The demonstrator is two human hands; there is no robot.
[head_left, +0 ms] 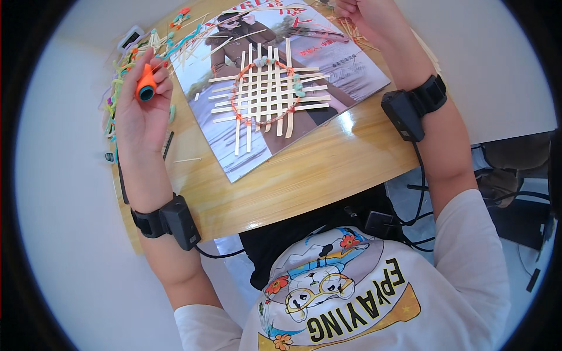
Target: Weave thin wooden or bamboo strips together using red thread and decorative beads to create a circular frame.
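Observation:
My left hand (pixel 144 99), at the table's left side, is closed round an orange thread spool (pixel 146 82) with its dark hollow end facing me. At the top right, the picture's upper edge cuts off part of my right hand (pixel 369 17). Its fingers are curled together, and what they hold, if anything, cannot be made out. Between the hands, a woven lattice of pale flat strips (pixel 269 90) lies on a magazine (pixel 225 158). A ring of orange thread (pixel 233 102) circles the weave, with grey-green fuzzy tufts (pixel 299 88) at its top and right.
Loose pale sticks (pixel 188 55) and coloured fuzzy pieces (pixel 111 99) are heaped at the table's left and far side. A small white device with a dark display (pixel 130 38) stands at the far left. The wooden table (pixel 281 181) curves along its near edge.

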